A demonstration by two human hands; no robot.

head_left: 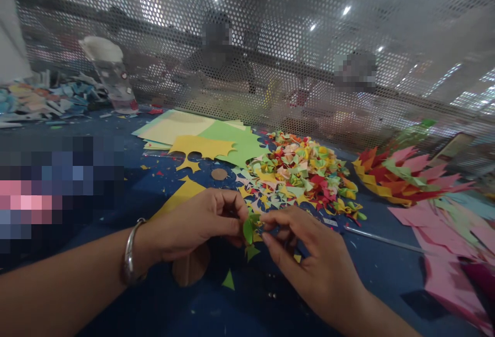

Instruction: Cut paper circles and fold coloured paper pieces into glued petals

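Observation:
My left hand (pixel 211 218), with a silver bangle at its wrist, pinches a small folded green paper piece (pixel 248 230) between thumb and fingertips. Just to the right of it is my right hand (pixel 309 254), its thumb and forefinger curved and apart, with nothing clearly held. Whether a fingertip touches the green piece I cannot tell. Below the hands lie a green paper scrap (pixel 229 280) and a brown card disc (pixel 190 267), partly hidden by my left hand. Beyond the hands spreads a heap of small folded paper pieces (pixel 305 167) in many colours.
Yellow paper with round cutouts (pixel 203 147) rests on stacked sheets (pixel 176 127). To the right are a red-orange folded-paper fan (pixel 402 174), pink sheets (pixel 444 259) and a thin clear rod (pixel 382 239). A perforated metal screen (pixel 270 33) closes off the back; people sit behind it.

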